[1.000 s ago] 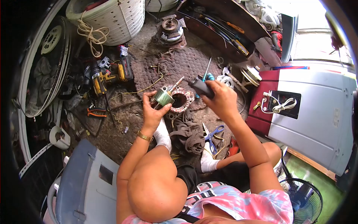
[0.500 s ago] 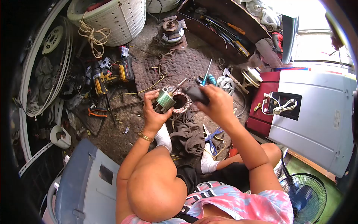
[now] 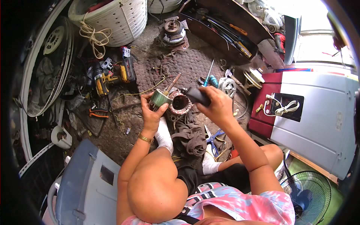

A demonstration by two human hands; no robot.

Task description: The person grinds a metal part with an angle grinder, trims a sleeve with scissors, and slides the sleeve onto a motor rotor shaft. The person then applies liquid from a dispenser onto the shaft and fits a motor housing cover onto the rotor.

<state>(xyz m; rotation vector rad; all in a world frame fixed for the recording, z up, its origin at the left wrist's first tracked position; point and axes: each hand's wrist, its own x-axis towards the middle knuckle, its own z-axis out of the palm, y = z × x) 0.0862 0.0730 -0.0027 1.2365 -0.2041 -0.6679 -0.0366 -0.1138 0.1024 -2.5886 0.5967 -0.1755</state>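
Observation:
My left hand (image 3: pixel 153 117) is closed around a motor rotor (image 3: pixel 161 98), a greenish metal cylinder whose shaft (image 3: pixel 173 83) points up and to the right. In my right hand (image 3: pixel 218 107) is a dark bottle (image 3: pixel 198 96), tilted so its narrow end points at the rotor's shaft. Just below and between the two hands sits a round motor stator (image 3: pixel 181 110) with copper-coloured windings around a dark hole. A crumpled dark cloth (image 3: pixel 190 140) lies beneath the stator, between my feet. Blue-handled scissors (image 3: pixel 213 141) rest to the right of the cloth.
A yellow cordless drill (image 3: pixel 103 80) and orange-handled pliers (image 3: pixel 98 112) lie left. Beyond the hands are a woven mat (image 3: pixel 187 62), a rusty motor (image 3: pixel 173 35) and a wooden toolbox (image 3: pixel 215 39). Washing-machine-like casings (image 3: pixel 311 127) flank me, and a fan (image 3: pixel 307 197) stands lower right.
My left hand has moved slightly left and down with the rotor, and the rotor's shaft has shifted left. The bottle in my right hand is nearly where it was.

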